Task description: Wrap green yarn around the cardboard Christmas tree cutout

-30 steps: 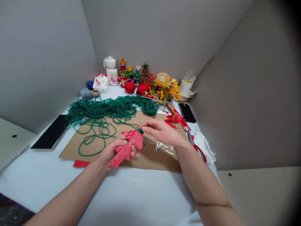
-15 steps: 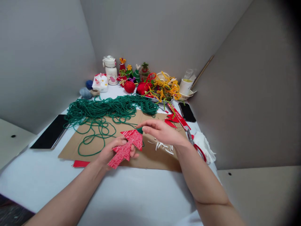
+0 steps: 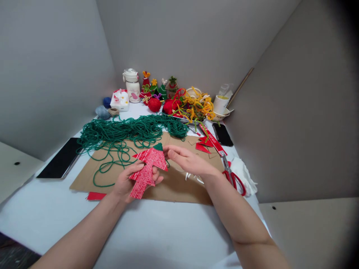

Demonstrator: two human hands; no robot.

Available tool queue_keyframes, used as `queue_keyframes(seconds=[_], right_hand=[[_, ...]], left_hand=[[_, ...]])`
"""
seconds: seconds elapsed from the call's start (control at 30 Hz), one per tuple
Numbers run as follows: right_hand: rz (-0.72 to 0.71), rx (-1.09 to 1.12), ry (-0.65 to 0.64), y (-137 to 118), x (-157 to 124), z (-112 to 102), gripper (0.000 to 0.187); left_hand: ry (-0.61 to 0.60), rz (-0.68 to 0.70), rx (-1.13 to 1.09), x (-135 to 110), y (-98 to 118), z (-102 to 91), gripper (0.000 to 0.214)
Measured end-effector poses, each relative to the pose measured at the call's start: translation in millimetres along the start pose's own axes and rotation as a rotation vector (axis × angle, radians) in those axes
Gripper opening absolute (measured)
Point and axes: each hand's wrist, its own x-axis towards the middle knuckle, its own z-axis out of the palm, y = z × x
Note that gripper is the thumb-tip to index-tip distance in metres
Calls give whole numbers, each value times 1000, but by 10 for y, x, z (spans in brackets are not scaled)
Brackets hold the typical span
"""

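My left hand [image 3: 126, 183] grips the lower part of a red patterned card tree [image 3: 147, 168] and holds it above a brown cardboard sheet [image 3: 179, 186]. The tree's tip is wrapped in green yarn [image 3: 158, 146]. My right hand [image 3: 185, 160] is at the tree's upper right edge, its fingers pinched on the green yarn strand there. A large tangle of the same green yarn [image 3: 131, 130] lies on the table behind the tree.
Red-handled scissors [image 3: 232, 177] and white tissue [image 3: 244, 173] lie right of the cardboard. Two phones [image 3: 60, 158] [image 3: 223, 134] rest at left and right. Red card scraps [image 3: 207, 144], pipe cleaners [image 3: 196, 106], yarn balls, small decorated trees and a cup [image 3: 221, 104] crowd the far corner.
The card tree has turned more upright and risen slightly. My right hand slid left and down along its edge, and the green-wrapped tip now shows above the fingers.
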Motion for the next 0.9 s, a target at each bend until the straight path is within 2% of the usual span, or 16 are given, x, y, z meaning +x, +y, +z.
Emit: queue_keyframes(seconds=[0.2, 0.47, 0.63, 0.73, 0.8, 0.9], right_hand=[[102, 69, 153, -20, 30, 24, 26], [68, -113, 291, -91, -24, 13, 21], [28, -195, 341, -132, -45, 17, 18], [30, -214, 346, -134, -50, 26, 19], [40, -227, 341, -132, -51, 37, 20], [37, -232, 333, -126, -50, 56, 22]], left_hand=[[7, -18, -34, 12, 6, 14, 18], [79, -23, -21, 17, 8, -3, 19], [59, -2, 4, 25, 2, 15, 17], [53, 64, 87, 23, -16, 39, 14], [94, 140, 192, 20, -35, 54, 16], [169, 288, 458, 19, -75, 75, 37]])
